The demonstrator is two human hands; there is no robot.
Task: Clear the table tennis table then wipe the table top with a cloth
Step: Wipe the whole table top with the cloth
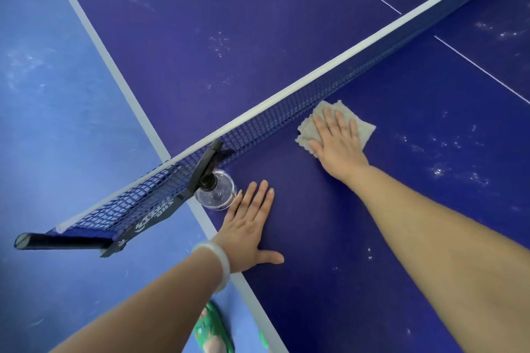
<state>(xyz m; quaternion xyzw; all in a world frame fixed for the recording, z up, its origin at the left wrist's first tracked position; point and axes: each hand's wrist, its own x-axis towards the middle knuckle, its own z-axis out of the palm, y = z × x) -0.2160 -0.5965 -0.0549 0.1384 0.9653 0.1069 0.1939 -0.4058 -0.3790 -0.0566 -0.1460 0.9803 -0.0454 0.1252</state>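
The right hand (335,140) lies flat on a grey cloth (365,129), with the fingers straight and a little spread. It presses the cloth down on the blue table (415,209) and does not grip it. The folded cloth sits directly under the palm and fingers, and its edges come out beyond the fingertips and on both sides of the hand. Just ahead of the fingertips runs the net (286,112), and the far corner of the cloth is very near its lower edge. To the right of this hand the table shows white specks. The left hand (249,223) is also flat and relaxed and holds nothing. Its palm is on the table beside the white edge line, with the thumb spread out to the right. A clear spray bottle (216,193) stands just beside its little finger, near the net; it cannot be told if they touch. A pale bracelet (220,266) is on the left wrist. The cloth is well ahead and to the right of the left hand.
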